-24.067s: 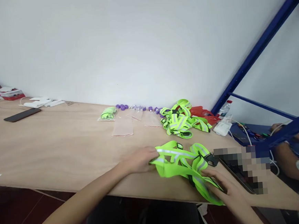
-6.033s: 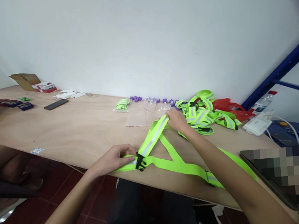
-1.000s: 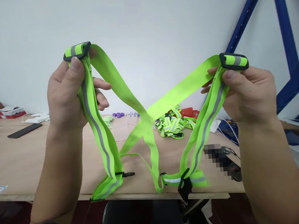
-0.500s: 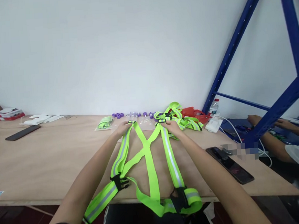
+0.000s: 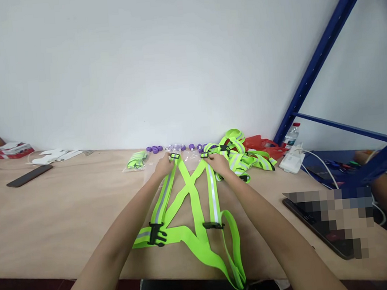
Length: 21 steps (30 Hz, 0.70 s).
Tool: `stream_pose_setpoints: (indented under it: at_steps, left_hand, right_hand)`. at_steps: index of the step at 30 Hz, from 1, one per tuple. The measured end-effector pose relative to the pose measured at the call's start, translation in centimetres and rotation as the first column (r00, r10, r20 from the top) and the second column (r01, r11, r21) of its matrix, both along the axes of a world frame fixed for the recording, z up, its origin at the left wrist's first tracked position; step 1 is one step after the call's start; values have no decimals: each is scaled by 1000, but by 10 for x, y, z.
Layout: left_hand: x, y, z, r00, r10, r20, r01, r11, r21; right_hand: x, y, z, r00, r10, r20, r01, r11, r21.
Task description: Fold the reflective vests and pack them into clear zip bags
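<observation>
Wall [image 5: 160, 67] first, pale and broad, filling the upper half of the frame, and below it the wooden table [image 5: 67, 208] runs right across. Blue frame [image 5: 323, 47] slants down the upper right. Now the bright green harness [image 5: 196, 203]: it's spread at lower centre, straps crossing in an X, its lower loop dipping over the table's front edge. Off to the right of centre, a heap of matching straps [image 5: 236, 157], with a red bag [image 5: 263, 146] just beside it. Phone [image 5: 306, 216] at lower right, partly blurred out; bottle [image 5: 292, 136] standing beyond. Packet [image 5: 136, 160] of folded green strap, left of centre. And the hands! Left hand [image 5: 164, 165] grips one strap top, fingers narrow, right at a black buckle [image 5: 174, 156]; right hand [image 5: 219, 163] pinches the other top by its own buckle, some fingers hidden. Smallest of all, purple pieces [image 5: 154, 149] dot the table along the wall.
</observation>
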<state>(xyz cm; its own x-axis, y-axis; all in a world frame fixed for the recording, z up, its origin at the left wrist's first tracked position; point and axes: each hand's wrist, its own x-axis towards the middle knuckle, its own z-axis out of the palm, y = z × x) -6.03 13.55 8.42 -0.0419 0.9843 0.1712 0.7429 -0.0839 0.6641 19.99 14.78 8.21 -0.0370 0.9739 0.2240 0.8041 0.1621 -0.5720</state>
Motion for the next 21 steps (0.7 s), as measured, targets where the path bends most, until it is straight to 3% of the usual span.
stream_pose_setpoints:
  at_steps: [3, 6, 8, 9, 10, 12, 14, 17, 21]
  left_hand:
    - [13, -28, 11, 988, -103, -111, 111, 991, 69]
    - [32, -80, 19, 925, -331, -186, 351, 932, 86]
    - [45, -121, 20, 844, -491, -217, 513, 857, 54]
    - [50, -140, 19, 769, -576, -279, 608, 793, 41]
    - [55, -159, 16, 712, -623, -323, 666, 745, 32]
    - [65, -188, 5, 655, -632, -414, 706, 708, 36]
    - [73, -208, -10, 636, -596, -491, 702, 711, 45]
    - [81, -222, -32, 669, -529, -522, 638, 769, 39]
    - [78, -225, -46, 762, -441, -475, 530, 846, 65]
  right_hand:
    - [-3, -5, 6, 998, 44, 55, -43, 999, -9]
    - [4, -31, 14, 994, 85, 75, -86, 996, 2]
    - [15, -63, 20, 991, 102, 82, -103, 995, -2]
    - [21, -84, 22, 989, 114, 92, -113, 993, -15]
    - [28, -106, 24, 985, 134, 108, -131, 991, -35]
    - [38, -155, 24, 984, 111, 139, -99, 991, -89]
    - [42, -206, 17, 989, 33, 143, -9, 986, -165]
    - [34, -270, -7, 990, -29, 138, 70, 950, -304]
    - [19, -310, -32, 982, 43, 186, 11, 960, -278]
